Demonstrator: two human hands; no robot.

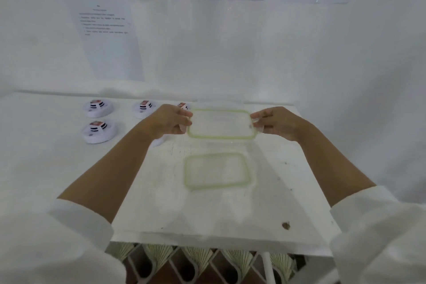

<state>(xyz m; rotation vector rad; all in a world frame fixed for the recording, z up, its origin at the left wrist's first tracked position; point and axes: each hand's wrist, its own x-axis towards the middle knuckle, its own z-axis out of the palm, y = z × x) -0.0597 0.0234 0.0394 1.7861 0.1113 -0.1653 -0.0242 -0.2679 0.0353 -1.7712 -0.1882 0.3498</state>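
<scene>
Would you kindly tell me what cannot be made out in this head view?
All in the head view.
Wall sheets: print blurred, too small.
Round white units: labels too small.
Rear unit: mostly behind the left hand gripping the lid.
Lower green-rimmed piece: tub or lid, blur hides depth.

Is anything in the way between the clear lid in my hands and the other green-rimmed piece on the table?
Nothing visible is. The left hand and right hand hold the lid by its short ends; only bare table lies between it and the green-rimmed piece. The white discs sit off to the left.
</scene>
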